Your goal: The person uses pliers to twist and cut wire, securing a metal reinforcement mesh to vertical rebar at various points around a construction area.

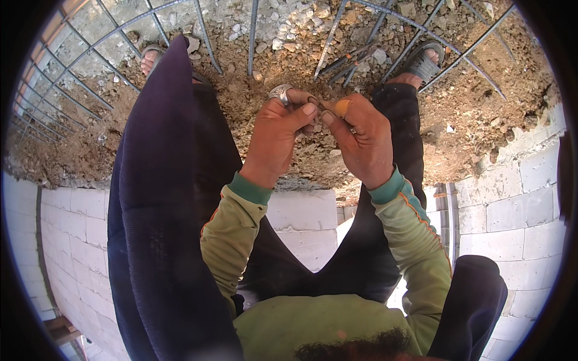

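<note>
My left hand (280, 129) and my right hand (361, 135) meet in front of me, above rubble ground. Together their fingertips pinch a thin piece of tie wire (317, 103), bent into a small loop between them. A small coil of the wire (280, 92) rests against my left hand's fingers. A small orange-handled tool (343, 107) sits in my right hand. Both wrists wear green sleeves with teal cuffs. My legs in dark trousers and my sandalled feet (424, 60) stand on the dirt, beside the steel bars.
A grid of steel reinforcing bars (253, 36) lies over stony soil at the top. A white block wall (518, 204) drops away at the right, left and centre below me. Dark cloth (156, 198) hangs at left.
</note>
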Demonstrator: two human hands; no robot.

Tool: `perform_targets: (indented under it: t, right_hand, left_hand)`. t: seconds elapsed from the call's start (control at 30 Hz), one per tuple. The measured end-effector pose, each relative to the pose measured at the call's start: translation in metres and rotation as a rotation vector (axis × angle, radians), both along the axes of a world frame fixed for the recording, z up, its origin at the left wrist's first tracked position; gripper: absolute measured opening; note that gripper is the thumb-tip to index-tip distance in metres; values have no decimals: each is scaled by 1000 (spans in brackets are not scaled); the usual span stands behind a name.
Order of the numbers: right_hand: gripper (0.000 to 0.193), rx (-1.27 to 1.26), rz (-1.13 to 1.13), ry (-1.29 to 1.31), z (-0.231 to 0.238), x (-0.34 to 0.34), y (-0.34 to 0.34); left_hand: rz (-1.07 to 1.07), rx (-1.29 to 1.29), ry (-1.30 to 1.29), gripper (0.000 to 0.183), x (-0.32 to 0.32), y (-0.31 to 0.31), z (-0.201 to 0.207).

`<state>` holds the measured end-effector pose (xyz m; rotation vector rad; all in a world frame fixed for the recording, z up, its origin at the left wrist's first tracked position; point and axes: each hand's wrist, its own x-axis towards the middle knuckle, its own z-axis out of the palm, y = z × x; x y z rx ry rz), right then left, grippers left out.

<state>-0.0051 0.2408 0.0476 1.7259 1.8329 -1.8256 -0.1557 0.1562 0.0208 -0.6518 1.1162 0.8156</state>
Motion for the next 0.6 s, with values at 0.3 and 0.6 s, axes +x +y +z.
perform_targets:
  t: [0.3,0.6]
  right_hand:
    - [9,-23,49,-7,-14,5,10]
    - [13,335,290,-105,-30,2,5]
  left_hand:
    - [-135,40,115,15,-8,7,-2]
    - [-118,20,107,25,-1,1,-10]
